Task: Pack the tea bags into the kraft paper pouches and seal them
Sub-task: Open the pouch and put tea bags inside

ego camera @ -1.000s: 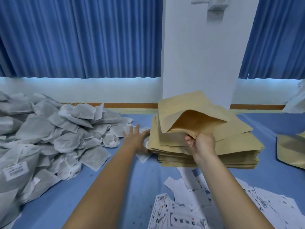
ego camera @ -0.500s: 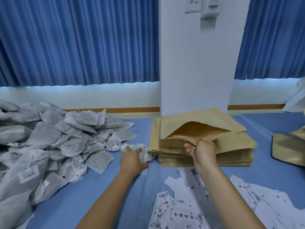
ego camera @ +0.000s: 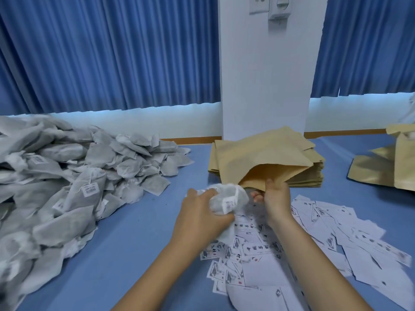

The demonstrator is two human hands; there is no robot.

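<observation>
Blue curtains [ego camera: 112, 52], white pillar [ego camera: 265, 75] behind blue bench [ego camera: 134, 232]. Bunched tea bag [ego camera: 226, 199] in left hand [ego camera: 199, 218], fingers curled round it, just before mouth of pouch [ego camera: 258, 153]. Lower lip of pouch pinched by right hand [ego camera: 275, 198], mouth gaping. It rests atop pouch stack [ego camera: 314, 176]. At left, tea bag heap [ego camera: 67, 176]. Printed slips [ego camera: 314, 221] scattered under forearms. Far right, more pouches [ego camera: 381, 171].

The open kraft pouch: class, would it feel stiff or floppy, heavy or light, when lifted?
Probably fairly stiff: the pouch holds its mouth open while the right hand pinches only one edge. Likely light, since that one pinch props its near end up.
</observation>
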